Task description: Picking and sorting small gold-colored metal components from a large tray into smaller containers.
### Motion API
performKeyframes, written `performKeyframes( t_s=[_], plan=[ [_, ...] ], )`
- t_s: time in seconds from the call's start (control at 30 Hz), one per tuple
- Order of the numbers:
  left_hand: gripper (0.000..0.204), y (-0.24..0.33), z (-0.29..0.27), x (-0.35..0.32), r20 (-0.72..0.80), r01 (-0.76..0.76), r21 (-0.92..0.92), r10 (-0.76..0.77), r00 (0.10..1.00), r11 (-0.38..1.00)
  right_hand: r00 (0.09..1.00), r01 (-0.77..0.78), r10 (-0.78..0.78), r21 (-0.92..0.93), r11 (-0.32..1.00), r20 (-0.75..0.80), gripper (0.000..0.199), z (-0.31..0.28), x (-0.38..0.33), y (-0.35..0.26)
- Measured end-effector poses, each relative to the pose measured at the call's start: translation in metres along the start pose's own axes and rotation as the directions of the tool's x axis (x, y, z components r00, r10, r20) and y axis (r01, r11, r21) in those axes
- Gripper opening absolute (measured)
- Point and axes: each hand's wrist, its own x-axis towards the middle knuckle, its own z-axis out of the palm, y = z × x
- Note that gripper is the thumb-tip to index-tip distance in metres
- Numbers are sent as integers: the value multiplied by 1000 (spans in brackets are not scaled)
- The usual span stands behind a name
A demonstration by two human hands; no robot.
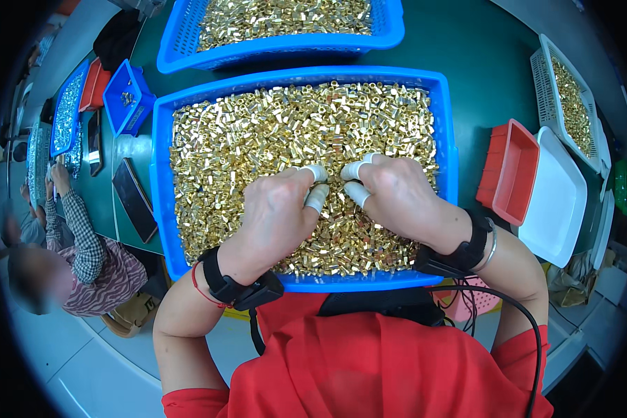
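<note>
A blue plastic tray in front of me is filled with small, shiny, gold-coloured metal sleeves; many look hollow, with flat sides. Over the middle of this heap my left hand is closed, thumb and fingertips brought together. My right hand faces it a short gap away, its fingers also closed in a pinch. White covers sit on the thumb and fingertips of both hands. Whatever lies between the fingertips is too small or hidden to make out.
Beyond the tray stands a blue basket of similar pieces. To the right are a red bin, a white tray and a white basket. On the left lie a dark flat device and a blue bin; a co-worker sits there.
</note>
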Motion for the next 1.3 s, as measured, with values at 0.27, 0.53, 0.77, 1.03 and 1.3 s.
performKeyframes(
  t_s=[0.27,0.53,0.77,1.03,1.3],
  plan=[
    [11,2,3,1,88,77,-72,-71,994,994,999,-5,8,60,998,-49,17,4,-2,1],
    [13,8,1,4,130,122,-102,-108,986,987,997,34,-31,43,998,-75,16,3,-4,4],
    [10,3,-3,1,104,72,-74,-64,993,995,968,-242,226,615,751,104,12,-22,-1,4],
    [7,5,5,6,70,-30,-2,30,997,1000,994,31,-27,34,999,-109,11,-3,2,6],
    [11,-2,10,4,20,-73,-18,73,997,997,996,81,-88,-190,978,-28,13,2,1,-1]
  ],
)
